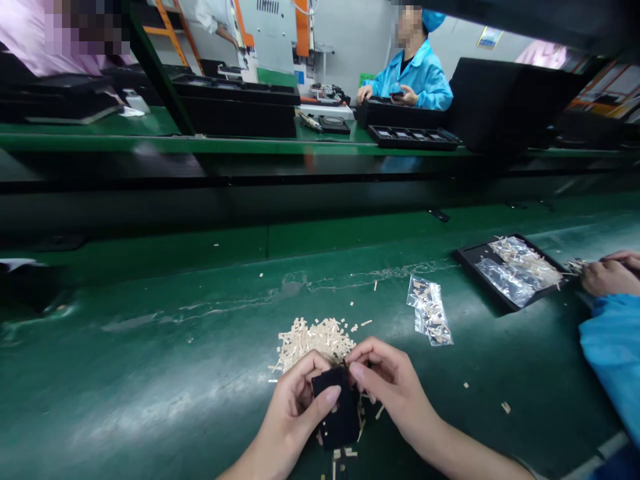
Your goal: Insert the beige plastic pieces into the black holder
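My left hand (303, 400) grips a flat black rectangular piece (340, 417), thumb across its face. A few small pale spots show along the piece's left edge. My right hand (385, 377) is at the piece's upper right corner, with thumb and forefinger brought together there; what they pinch, if anything, is too small to make out. Just beyond my hands lies a heap of small cream-coloured strips (313, 340) on the green table (200, 373). More loose strips lie under and beside the black piece, partly hidden by it.
Right of the heap lie clear plastic bags (430, 312) with small parts. Farther right is a black tray (493, 283) holding more bags and strips, beside a co-worker's hands (613, 273). A raised shelf (240, 143) with black trays crosses the back; another person in blue (427, 73) works behind it.
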Motion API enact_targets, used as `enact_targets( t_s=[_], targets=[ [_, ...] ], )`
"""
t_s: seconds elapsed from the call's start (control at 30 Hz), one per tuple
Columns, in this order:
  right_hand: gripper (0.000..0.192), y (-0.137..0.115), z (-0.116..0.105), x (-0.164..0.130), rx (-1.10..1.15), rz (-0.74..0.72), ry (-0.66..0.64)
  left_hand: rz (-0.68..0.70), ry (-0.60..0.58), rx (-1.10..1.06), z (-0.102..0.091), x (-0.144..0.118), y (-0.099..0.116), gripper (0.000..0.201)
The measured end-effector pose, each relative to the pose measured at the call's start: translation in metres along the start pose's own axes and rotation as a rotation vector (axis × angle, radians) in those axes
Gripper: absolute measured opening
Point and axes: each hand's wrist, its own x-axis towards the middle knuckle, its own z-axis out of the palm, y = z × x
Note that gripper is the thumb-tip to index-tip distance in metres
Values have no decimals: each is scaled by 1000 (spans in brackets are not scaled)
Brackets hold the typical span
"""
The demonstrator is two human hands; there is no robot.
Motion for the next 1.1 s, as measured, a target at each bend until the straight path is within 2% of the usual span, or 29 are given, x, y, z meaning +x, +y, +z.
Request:
enact_targets(
  t_s=[0.23,0.4,0.47,0.6,0.67,0.8,0.9,1.1],
  targets=[
    [20,1,-6,8,101,44,-99,-8,-25,26,0,-1,0,25],
    [25,-5,-13,11,217,179,-299,-5,-63,40,0,1,-1,27],
    [25,-5,-13,10,243,193,-330,1,-56,48,1,1,-3,28],
    [25,-2,-9,4,265,91,-211,78,182,186,5,-4,-9,28],
    [25,1,-6,-1,239,23,-142,141,265,289,7,-7,-13,39],
    [23,5,-2,-7,144,-68,-65,242,245,425,8,-10,-18,59],
    [23,5,0,-7,151,-53,-48,293,238,512,8,-10,-16,59],
    [28,2,3,-1,332,45,-116,384,214,609,5,-10,-10,58]
  ],
)
